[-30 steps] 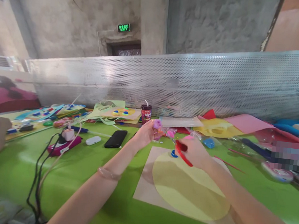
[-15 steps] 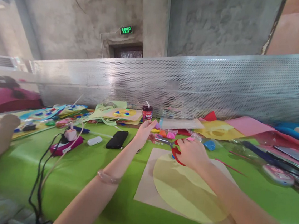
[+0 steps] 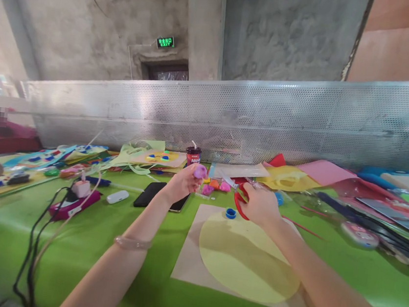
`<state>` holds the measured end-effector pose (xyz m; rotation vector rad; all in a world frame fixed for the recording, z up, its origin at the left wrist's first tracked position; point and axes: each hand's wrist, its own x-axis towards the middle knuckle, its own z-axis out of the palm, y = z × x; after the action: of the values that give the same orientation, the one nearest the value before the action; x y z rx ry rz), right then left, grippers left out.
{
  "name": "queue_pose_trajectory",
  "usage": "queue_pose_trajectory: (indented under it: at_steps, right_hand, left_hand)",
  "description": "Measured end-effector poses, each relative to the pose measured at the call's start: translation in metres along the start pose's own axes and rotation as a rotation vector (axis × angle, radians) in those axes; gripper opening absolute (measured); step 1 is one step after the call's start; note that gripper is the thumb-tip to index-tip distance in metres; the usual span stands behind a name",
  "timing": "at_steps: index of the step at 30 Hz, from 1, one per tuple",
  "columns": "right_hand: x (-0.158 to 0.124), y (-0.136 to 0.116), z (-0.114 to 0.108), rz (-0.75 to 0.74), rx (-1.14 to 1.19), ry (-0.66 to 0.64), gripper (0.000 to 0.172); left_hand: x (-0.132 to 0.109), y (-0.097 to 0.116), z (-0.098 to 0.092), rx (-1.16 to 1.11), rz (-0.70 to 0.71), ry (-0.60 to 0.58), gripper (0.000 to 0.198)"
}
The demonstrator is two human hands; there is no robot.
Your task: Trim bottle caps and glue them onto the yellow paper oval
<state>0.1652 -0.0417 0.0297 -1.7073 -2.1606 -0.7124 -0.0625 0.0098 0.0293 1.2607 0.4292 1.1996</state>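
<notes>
Purple lump: possibly modelling clay; it was raised in the left hand, beyond the yellow paper oval.
Left fingers: these were curled nearly together, with the lump held at their tips.
Right hand: its fingers were wrapped around the handles of the red-handled scissors; the blades pointed toward the lump without touching it, and their spread could not be told.
Handling: the lump was judged light, soft and easily dented, best taken gently by its sides; the scissors were judged rigid, best gripped by the loops.
Paper work: the oval lay on a pale sheet, with a blue ring at its far edge.
Green table covering: it looked smooth and faintly glossy.
Room: a perforated metal panel stood behind the table, before a rough concrete wall bearing a lit exit sign.
</notes>
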Motion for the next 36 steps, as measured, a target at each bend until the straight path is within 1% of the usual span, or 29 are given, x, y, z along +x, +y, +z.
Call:
queue_pose_trajectory:
  at_steps: [3, 6, 12, 21, 25, 28, 36]
  right_hand:
    - [0.001, 0.006, 0.002, 0.015, 0.003, -0.001, 0.029]
    - [0.0, 0.008, 0.006, -0.014, 0.015, -0.022, 0.029]
    - [0.001, 0.006, 0.011, -0.041, 0.02, -0.065, 0.029]
    - [0.0, 0.003, 0.003, -0.032, 0.023, -0.078, 0.029]
    - [0.0, 0.003, 0.006, -0.062, 0.03, -0.087, 0.03]
    - [0.0, 0.003, 0.008, -0.074, 0.026, -0.104, 0.029]
    - [0.001, 0.002, 0.006, -0.064, 0.008, -0.123, 0.027]
  left_hand:
    - [-0.001, -0.009, 0.005, 0.026, -0.035, -0.067, 0.031]
    - [-0.001, -0.013, 0.008, 0.047, -0.042, -0.096, 0.031]
    - [0.001, -0.015, 0.007, 0.065, -0.057, -0.12, 0.032]
    - [0.003, -0.019, 0.004, 0.071, -0.087, -0.146, 0.035]
    - [0.002, -0.02, 0.004, 0.082, -0.099, -0.16, 0.033]
    - [0.002, -0.021, 0.003, 0.086, -0.101, -0.173, 0.036]
    - [0.004, -0.023, 0.0, 0.094, -0.102, -0.196, 0.036]
